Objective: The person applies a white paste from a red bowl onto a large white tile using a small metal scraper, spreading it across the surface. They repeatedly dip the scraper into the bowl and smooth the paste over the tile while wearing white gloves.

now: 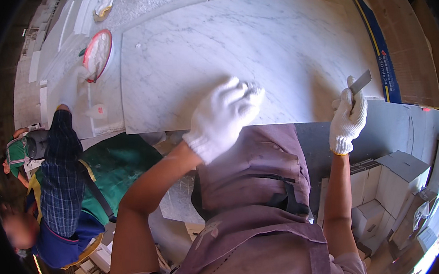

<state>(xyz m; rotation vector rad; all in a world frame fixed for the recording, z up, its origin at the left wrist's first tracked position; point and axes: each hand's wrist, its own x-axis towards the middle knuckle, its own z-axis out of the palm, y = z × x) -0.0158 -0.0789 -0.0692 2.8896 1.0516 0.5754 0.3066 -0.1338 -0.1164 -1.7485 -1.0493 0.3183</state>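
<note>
A white marble slab (171,53) with grey veins lies flat in front of me. My left hand (225,113), in a white knit glove, is over its near middle with the fingers curled together. Something greyish shows at those fingertips, too small to make out. At the slab's near right corner, my right hand (349,116), gloved the same way, is closed round a flat metal scraper blade (361,82). The blade sticks up and to the right out of the fingers.
A red-rimmed bowl (98,55) of white paste stands left of the slab. Beside it works another person in a plaid sleeve (62,175). Cardboard boxes (402,30) line the right edge. More boxes (383,191) are stacked low on the right.
</note>
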